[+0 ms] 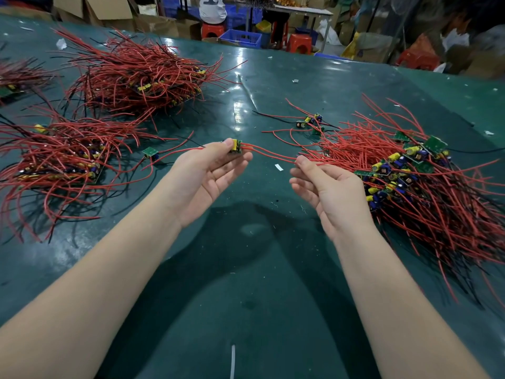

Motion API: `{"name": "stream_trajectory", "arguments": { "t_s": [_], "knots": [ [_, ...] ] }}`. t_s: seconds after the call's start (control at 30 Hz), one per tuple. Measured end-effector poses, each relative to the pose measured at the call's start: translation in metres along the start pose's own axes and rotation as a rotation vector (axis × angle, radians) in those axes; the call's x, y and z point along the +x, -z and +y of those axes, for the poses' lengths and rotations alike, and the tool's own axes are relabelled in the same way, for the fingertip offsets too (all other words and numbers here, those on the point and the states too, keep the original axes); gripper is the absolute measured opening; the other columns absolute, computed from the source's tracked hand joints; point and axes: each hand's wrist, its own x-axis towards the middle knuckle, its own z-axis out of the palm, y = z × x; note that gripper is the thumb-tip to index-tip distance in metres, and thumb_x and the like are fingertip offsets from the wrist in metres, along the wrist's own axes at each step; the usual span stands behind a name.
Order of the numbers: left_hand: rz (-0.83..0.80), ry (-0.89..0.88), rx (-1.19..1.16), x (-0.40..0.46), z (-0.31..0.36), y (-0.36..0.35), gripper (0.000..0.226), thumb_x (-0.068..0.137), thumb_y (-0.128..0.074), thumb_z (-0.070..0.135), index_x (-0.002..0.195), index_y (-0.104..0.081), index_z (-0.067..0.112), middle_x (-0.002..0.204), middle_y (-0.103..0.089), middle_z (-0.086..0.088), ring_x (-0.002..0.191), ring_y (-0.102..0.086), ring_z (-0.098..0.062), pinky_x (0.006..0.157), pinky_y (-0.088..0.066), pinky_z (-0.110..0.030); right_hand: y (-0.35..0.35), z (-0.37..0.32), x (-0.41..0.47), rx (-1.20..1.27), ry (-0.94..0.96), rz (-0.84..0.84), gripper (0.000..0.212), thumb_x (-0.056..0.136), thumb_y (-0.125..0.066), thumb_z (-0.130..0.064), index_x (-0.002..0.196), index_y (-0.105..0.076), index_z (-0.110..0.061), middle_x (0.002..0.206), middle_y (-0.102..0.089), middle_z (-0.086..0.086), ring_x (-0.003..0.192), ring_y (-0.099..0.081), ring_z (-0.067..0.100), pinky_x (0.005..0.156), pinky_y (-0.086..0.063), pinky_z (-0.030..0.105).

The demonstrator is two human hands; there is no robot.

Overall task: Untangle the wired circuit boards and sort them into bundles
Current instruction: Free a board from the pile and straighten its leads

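Fingers (228, 144) of the left hand (207, 173) pinch a small circuit board (236, 146) above the counter (246, 269). Its red wires (269, 154) run rightward to the right hand (328, 187), whose fingertips pinch them just short of the tangled pile (415, 170). The wires' long axis lies hand to hand, so freeing them likely means pulling left.

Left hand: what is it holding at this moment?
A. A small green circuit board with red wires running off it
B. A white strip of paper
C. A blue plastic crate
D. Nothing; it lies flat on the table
A: the left hand pinches a small circuit board between thumb and fingers above the table, and its red wires stretch across to the right hand, which pinches them.
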Motion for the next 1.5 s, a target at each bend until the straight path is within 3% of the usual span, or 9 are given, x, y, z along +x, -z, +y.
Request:
{"name": "stream_trajectory", "arguments": {
  "t_s": [0.37, 0.73, 0.97, 1.2, 1.37, 1.5],
  "knots": [
    [-0.041, -0.077, 0.109, 0.0, 0.003, 0.0, 0.007, 0.095, -0.051, 0.006, 0.092, -0.057, 0.006, 0.083, -0.073, -0.008, 0.081, -0.072, -0.017, 0.071, -0.056, -0.021, 0.0, -0.005, 0.002, 0.384, -0.15, -0.066, 0.004, 0.085, -0.063, 0.005, 0.086, -0.066, 0.002, 0.071, -0.071, 0.005, 0.066, -0.07, 0.013, 0.059, -0.054, 0.015],
    [-0.083, -0.105, 0.162, -0.002, -0.003, -0.003, 0.008, 0.093, -0.052, 0.001, 0.09, -0.055, 0.008, 0.081, -0.073, -0.008, 0.08, -0.072, -0.02, 0.072, -0.057, -0.023, 0.002, -0.004, 0.003, 0.438, -0.14, -0.007, 0.005, 0.084, -0.063, 0.007, 0.084, -0.065, 0.002, 0.072, -0.071, 0.005, 0.067, -0.071, 0.016, 0.06, -0.055, 0.016],
    [-0.071, -0.025, 0.111, -0.001, -0.003, -0.003, 0.007, 0.095, -0.051, 0.005, 0.097, -0.056, 0.001, 0.084, -0.073, -0.009, 0.08, -0.072, -0.015, 0.069, -0.055, -0.018, 0.001, -0.007, 0.003, 0.54, -0.186, 0.011, 0.01, 0.083, -0.066, 0.004, 0.075, -0.072, 0.0, 0.076, -0.072, 0.008, 0.069, -0.072, 0.015, 0.058, -0.054, 0.015],
    [-0.052, 0.018, 0.064, 0.001, -0.005, -0.002, 0.01, 0.093, -0.054, 0.008, 0.088, -0.062, 0.002, 0.082, -0.073, -0.009, 0.08, -0.072, -0.014, 0.066, -0.055, -0.017, -0.001, -0.013, 0.0, 0.653, -0.302, -0.022, 0.003, 0.068, -0.073, -0.001, 0.066, -0.075, -0.001, 0.075, -0.073, 0.007, 0.068, -0.072, 0.013, 0.056, -0.054, 0.015],
    [-0.02, 0.083, 0.013, 0.001, -0.005, -0.003, 0.035, 0.091, -0.057, 0.007, 0.061, -0.075, 0.009, 0.081, -0.073, -0.011, 0.078, -0.073, -0.016, 0.063, -0.055, -0.016, -0.004, -0.016, -0.003, 0.755, -0.326, -0.081, 0.01, 0.061, -0.073, 0.0, 0.071, -0.075, 0.001, 0.075, -0.072, 0.007, 0.066, -0.071, 0.013, 0.052, -0.053, 0.015],
    [-0.008, 0.108, -0.017, 0.001, -0.003, -0.003, 0.022, 0.079, -0.064, 0.01, 0.061, -0.076, 0.007, 0.081, -0.073, -0.012, 0.076, -0.073, -0.015, 0.06, -0.055, -0.016, -0.004, -0.016, -0.004, 0.764, -0.337, -0.166, 0.013, 0.06, -0.073, -0.003, 0.073, -0.076, -0.002, 0.075, -0.071, 0.006, 0.061, -0.069, 0.009, 0.05, -0.052, 0.014]
  ]
}}
